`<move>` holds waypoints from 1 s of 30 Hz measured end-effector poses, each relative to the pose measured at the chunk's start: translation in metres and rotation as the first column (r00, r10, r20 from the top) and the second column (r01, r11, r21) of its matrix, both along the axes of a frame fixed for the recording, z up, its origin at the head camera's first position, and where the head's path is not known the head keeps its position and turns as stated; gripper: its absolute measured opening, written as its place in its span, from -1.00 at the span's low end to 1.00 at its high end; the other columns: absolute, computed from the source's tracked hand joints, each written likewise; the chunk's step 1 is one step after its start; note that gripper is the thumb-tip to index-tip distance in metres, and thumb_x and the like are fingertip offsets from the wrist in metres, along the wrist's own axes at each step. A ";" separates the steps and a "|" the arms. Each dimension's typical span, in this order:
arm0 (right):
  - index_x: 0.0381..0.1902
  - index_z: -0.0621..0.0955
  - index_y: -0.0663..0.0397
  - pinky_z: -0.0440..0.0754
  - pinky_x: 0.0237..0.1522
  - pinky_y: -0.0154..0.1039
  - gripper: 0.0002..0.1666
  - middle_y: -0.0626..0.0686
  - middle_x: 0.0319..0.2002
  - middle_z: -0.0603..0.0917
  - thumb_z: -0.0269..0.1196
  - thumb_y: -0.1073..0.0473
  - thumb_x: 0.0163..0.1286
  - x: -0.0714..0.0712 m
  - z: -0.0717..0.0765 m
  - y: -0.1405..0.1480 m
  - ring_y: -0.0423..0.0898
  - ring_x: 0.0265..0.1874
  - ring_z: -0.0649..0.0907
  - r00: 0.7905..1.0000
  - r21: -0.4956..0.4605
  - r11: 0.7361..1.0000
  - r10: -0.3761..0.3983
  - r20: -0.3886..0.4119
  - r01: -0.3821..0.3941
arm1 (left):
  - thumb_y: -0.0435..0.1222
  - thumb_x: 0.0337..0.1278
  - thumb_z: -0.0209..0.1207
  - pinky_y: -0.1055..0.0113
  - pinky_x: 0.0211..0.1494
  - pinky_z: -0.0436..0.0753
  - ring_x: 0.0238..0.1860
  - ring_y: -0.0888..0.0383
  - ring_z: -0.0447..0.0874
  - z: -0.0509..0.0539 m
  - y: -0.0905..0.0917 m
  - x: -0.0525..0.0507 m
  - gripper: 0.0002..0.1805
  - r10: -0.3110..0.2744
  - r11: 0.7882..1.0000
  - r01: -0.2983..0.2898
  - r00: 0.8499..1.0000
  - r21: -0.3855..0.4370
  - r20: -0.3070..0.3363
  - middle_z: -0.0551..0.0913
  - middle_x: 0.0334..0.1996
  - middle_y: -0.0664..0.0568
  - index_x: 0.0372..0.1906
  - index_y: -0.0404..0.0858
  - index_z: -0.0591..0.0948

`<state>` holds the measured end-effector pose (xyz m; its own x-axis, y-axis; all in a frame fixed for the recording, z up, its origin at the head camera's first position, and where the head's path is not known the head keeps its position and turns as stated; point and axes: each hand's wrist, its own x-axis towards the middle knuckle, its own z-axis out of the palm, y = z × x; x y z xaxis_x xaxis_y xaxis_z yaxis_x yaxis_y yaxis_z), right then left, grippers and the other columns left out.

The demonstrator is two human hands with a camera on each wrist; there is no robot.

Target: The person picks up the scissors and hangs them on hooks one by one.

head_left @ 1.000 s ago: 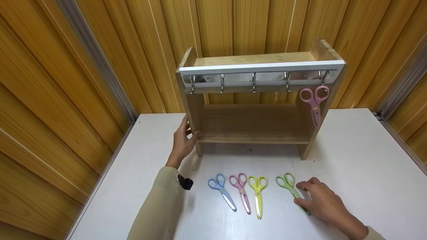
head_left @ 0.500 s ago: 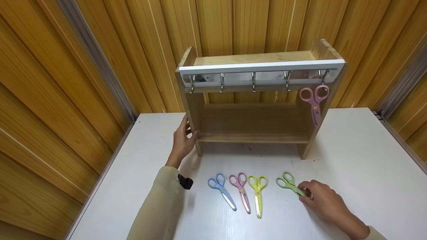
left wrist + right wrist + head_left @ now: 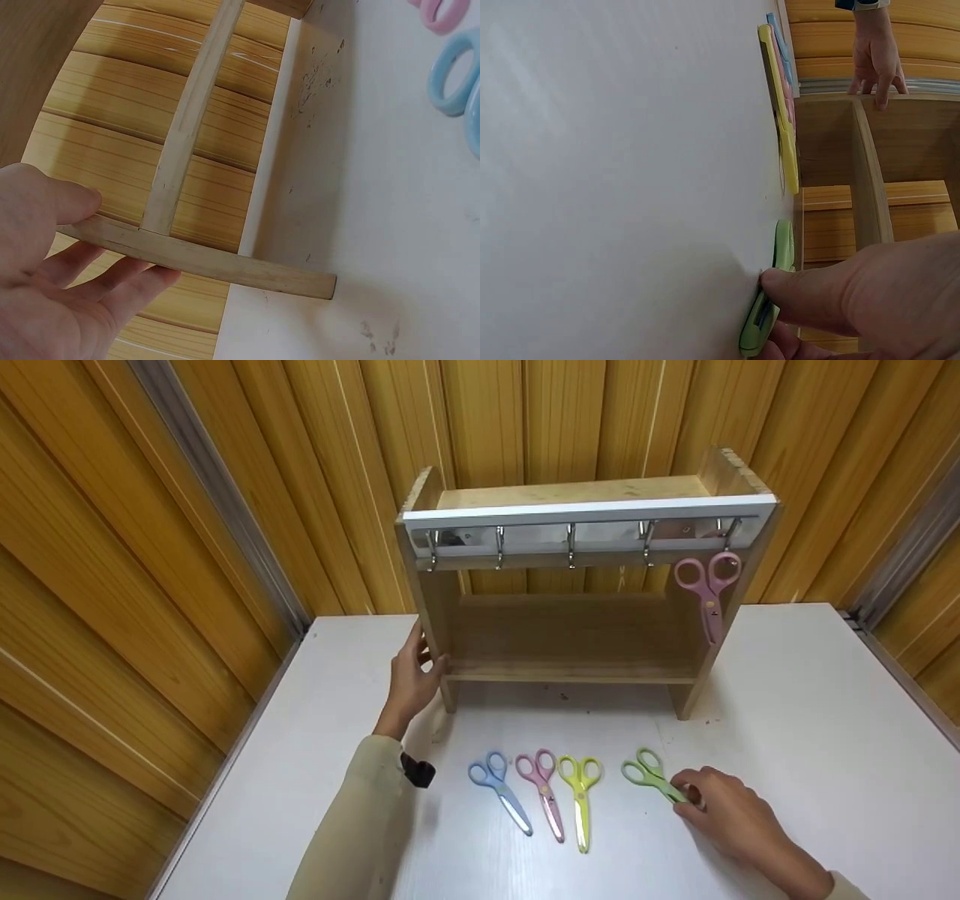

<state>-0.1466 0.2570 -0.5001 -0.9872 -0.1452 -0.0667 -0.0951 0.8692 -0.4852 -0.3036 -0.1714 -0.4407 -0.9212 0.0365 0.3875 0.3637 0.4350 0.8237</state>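
Note:
My left hand point(image 3: 412, 679) grips the left side panel of a wooden rack point(image 3: 570, 671), thumb on the front edge and fingers along the outer face. In the left wrist view the fingers point(image 3: 139, 289) curl under that panel. My right hand point(image 3: 731, 814) pinches green scissors point(image 3: 651, 776) by the blade end, thumb on one side; their handle loops point toward the rack. In the right wrist view the green scissors point(image 3: 759, 319) are between thumb and fingers, low at the white table. Pink scissors point(image 3: 709, 592) hang by one loop from the rack's rightmost hook.
Blue scissors point(image 3: 500, 793), pink scissors point(image 3: 541, 793) and yellow scissors point(image 3: 580, 802) lie side by side on the white table point(image 3: 300, 780), loops toward the rack. Several metal hooks point(image 3: 571, 546) line the rack's top rail. Wood-patterned walls point(image 3: 480, 420) stand behind and left.
My right hand has tightened on the green scissors' blade end and shifted slightly right. The blade end has swung away from the near edge. The left hand has stayed on the rack.

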 end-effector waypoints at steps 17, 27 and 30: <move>-0.13 0.78 0.15 0.48 -0.50 -0.24 -0.72 -0.10 -0.44 0.59 0.51 0.27 0.17 0.000 0.000 0.002 -0.15 -0.43 0.52 0.999 -0.023 1.000 -0.011 -0.050 0.010 | -0.52 0.36 0.19 0.08 0.36 0.60 0.41 -0.12 0.46 0.000 0.000 0.000 -0.12 0.010 1.000 -0.010 0.999 0.003 0.032 0.28 0.56 -0.06 0.66 -0.12 0.09; -0.29 0.77 0.03 0.51 -0.46 -0.22 -0.83 -0.11 -0.45 0.64 0.51 0.33 0.15 -0.003 0.005 0.002 -0.15 -0.41 0.56 1.000 -0.029 1.000 -0.005 0.002 0.006 | -0.52 0.35 0.20 0.09 0.36 0.60 0.40 -0.11 0.47 0.001 0.000 0.000 -0.10 0.006 1.000 -0.006 1.000 0.004 0.023 0.28 0.56 -0.05 0.67 -0.10 0.07; -0.31 0.76 0.02 0.52 -0.47 -0.21 -0.83 -0.12 -0.45 0.67 0.51 0.34 0.15 -0.004 0.007 0.003 -0.15 -0.42 0.57 1.000 -0.032 0.999 0.005 0.016 -0.005 | -0.53 0.34 0.20 0.07 0.36 0.60 0.40 -0.12 0.48 0.000 0.000 -0.001 -0.09 0.007 1.000 -0.007 1.000 0.008 0.022 0.28 0.56 -0.04 0.67 -0.09 0.07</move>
